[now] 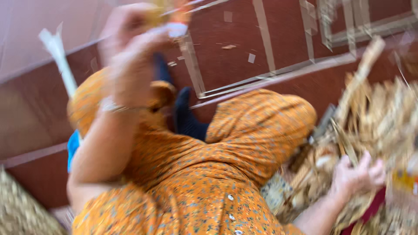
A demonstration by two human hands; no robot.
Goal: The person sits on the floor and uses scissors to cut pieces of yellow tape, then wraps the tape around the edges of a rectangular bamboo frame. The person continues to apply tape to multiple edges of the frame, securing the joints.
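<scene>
The right hand (359,174) digs, fingers spread, in the straw pile (383,117), while the blurry left hand (135,52) grips something I cannot tell.

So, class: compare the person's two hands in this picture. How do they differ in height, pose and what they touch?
The left hand is raised high over the knee; the right hand reaches low to the side. The left hand is closed around a small, blurred object; the right hand has spread fingers on a pile of dry straw strips. The left hand is badly blurred; the right hand is clearer. Both are bare.
</scene>
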